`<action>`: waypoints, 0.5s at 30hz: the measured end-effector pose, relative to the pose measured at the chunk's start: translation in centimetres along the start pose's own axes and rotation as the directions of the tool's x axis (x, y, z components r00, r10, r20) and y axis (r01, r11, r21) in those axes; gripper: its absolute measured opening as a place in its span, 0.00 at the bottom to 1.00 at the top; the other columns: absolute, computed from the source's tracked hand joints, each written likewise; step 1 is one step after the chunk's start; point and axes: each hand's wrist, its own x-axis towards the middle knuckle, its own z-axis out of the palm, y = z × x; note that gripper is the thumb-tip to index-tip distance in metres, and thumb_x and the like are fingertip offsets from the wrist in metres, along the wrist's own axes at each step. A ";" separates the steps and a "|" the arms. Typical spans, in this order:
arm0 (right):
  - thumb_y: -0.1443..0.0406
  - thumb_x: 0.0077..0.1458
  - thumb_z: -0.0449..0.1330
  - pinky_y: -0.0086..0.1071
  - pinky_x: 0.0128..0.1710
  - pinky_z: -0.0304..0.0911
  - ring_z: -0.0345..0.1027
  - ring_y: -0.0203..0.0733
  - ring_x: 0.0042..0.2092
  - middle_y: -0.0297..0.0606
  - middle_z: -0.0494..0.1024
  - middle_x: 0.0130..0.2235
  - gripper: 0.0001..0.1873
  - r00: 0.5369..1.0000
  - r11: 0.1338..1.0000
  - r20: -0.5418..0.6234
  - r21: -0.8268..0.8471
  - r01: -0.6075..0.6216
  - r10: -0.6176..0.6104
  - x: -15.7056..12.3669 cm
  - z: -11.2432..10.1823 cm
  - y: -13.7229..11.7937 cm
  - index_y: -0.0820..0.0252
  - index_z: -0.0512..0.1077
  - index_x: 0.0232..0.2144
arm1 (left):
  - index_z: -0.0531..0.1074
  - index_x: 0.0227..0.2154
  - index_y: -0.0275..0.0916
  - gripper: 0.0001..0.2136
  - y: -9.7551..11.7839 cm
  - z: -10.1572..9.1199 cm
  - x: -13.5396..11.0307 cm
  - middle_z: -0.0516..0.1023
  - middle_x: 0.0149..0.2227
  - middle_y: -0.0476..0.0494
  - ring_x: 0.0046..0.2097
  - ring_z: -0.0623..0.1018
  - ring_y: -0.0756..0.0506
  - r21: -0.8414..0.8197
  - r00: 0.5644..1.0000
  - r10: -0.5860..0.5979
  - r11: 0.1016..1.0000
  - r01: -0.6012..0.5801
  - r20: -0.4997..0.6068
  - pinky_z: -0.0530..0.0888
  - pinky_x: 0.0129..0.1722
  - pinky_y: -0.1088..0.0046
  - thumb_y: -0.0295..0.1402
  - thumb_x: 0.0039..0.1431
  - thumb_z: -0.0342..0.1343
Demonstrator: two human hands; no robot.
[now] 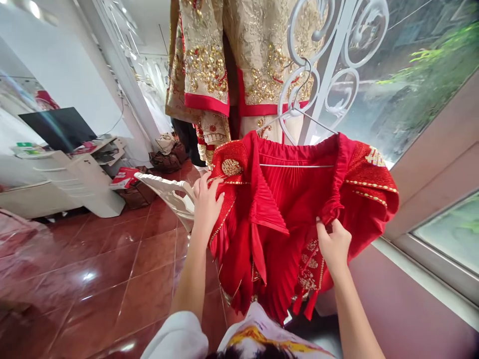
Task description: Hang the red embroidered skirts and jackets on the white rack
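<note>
A red pleated skirt (279, 204) with a gathered waistband and gold beaded trim hangs in front of me from a thin wire hanger (318, 121). My left hand (208, 198) lies against its left side, fingers spread on the cloth just below a gold emblem (231, 167). On the other side, my right hand (335, 244) pinches the bunched end of the waistband between thumb and fingers. A folded pleated flap hangs from the upper edge near the middle. Red tassels (310, 304) dangle low at the right.
Cream-and-gold garments (269, 60) with red hems hang behind the skirt, beside a white scrollwork metal stand (322, 85). A white chair (168, 189) stands at the left. Farther back is a desk with a black monitor (58, 129). Window frames (430, 199) line the right side.
</note>
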 end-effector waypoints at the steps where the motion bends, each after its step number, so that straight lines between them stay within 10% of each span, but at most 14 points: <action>1: 0.55 0.51 0.53 0.30 0.22 0.49 0.51 0.35 0.17 0.29 0.59 0.15 0.14 1.000 1.000 0.003 -0.002 0.003 -0.003 -0.1 -0.1 0.0 0.59 0.66 0.24 | 0.72 0.41 0.39 0.14 -0.1 0.3 0.0 0.65 0.51 0.37 0.54 0.65 0.38 -0.009 1.000 -0.002 1.000 0.002 -0.008 0.63 0.55 0.56 0.23 0.52 0.53; 8: 0.54 0.53 0.52 0.30 0.24 0.52 0.53 0.35 0.20 0.32 0.64 0.18 0.16 1.000 0.999 0.022 -0.034 -0.007 0.007 -0.3 -1.3 0.3 0.60 0.67 0.25 | 0.69 0.23 0.39 0.06 0.0 1.1 -6.2 0.70 0.43 0.40 0.47 0.69 0.43 -0.076 0.949 -0.048 0.997 0.026 -0.313 0.68 0.48 0.65 0.23 0.53 0.52; 15: 0.51 0.55 0.51 0.29 0.23 0.49 0.51 0.33 0.20 0.29 0.61 0.17 0.18 0.996 0.995 0.084 -0.089 -0.034 0.042 -0.9 -2.1 0.4 0.59 0.63 0.23 | 0.67 0.25 0.39 0.04 -2.5 0.8 -11.1 0.70 0.42 0.39 0.46 0.69 0.42 0.004 0.949 -0.254 0.966 0.259 -0.187 0.66 0.47 0.62 0.28 0.54 0.51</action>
